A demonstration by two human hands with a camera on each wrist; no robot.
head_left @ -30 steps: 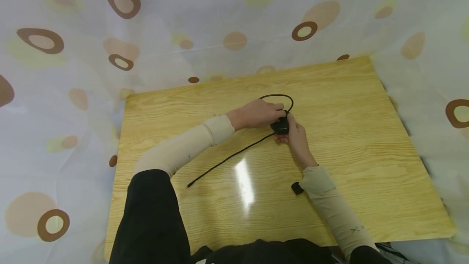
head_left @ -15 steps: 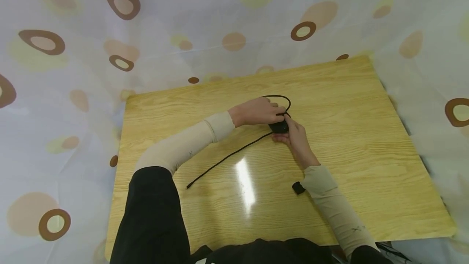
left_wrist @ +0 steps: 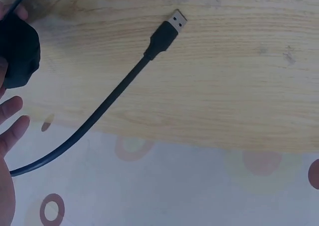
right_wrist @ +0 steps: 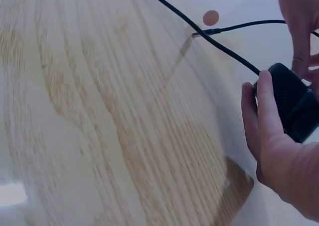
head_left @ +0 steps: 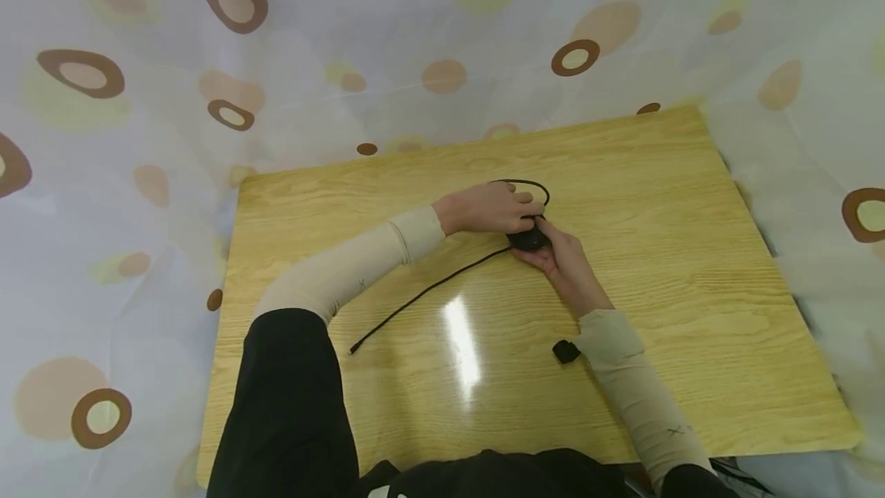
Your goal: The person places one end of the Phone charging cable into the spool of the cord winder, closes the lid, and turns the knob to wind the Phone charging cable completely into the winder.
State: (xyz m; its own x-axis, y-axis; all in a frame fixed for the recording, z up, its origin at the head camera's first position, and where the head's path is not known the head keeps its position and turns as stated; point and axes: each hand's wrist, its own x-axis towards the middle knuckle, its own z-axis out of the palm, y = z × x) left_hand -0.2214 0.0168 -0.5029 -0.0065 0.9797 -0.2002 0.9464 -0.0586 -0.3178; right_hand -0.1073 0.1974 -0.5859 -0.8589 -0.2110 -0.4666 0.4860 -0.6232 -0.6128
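Over the middle of the table, my right hand [head_left: 570, 267] grips a small black box [head_left: 527, 240] between thumb and fingers. A long black cable [head_left: 429, 290] leaves the box and runs toward the lower left, ending in a plug. My left hand [head_left: 487, 208] reaches across to the box's far side, its fingers curled where a second, looped black cable [head_left: 535, 184] comes in. That cable's free end carries a USB plug [left_wrist: 169, 30], seen beyond the left hand in the left wrist view. The pinch point itself is hidden behind the fingers.
A small black block [head_left: 566, 351] lies by the right sleeve cuff. The wood-grain table [head_left: 691, 267] is backed by a patterned curtain [head_left: 442, 21] behind and at both sides. More dark cables [head_left: 740, 475] show below the table's front right edge.
Both hands stay together at the box, which has shifted slightly left and turned. The left fingers now sit lower over its far side, and the cable loop is a little smaller.
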